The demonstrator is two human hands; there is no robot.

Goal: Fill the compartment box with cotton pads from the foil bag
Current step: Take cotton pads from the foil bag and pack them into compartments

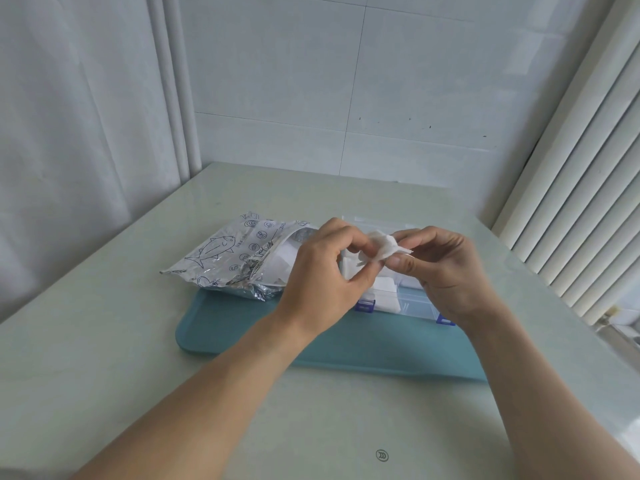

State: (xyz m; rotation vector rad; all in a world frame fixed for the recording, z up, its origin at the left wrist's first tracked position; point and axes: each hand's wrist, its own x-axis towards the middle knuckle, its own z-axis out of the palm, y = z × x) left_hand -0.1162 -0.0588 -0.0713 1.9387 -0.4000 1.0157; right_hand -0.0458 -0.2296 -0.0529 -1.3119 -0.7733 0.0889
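Both hands hold a crumpled white cotton pad (382, 247) in the air above the clear compartment box (412, 299). My left hand (325, 271) pinches its left side and my right hand (443, 268) pinches its right side. The box has blue latches and lies open on a teal mat (242, 327), with white pads showing in its near compartments; my hands hide most of it. The silver foil bag (228, 254), printed with a fish drawing, lies to the left with its mouth open toward the box and white pads visible inside.
The mat sits on a pale green table (104, 341). A tiled wall stands behind, a white curtain hangs at the left and white blinds run along the right edge of the table.
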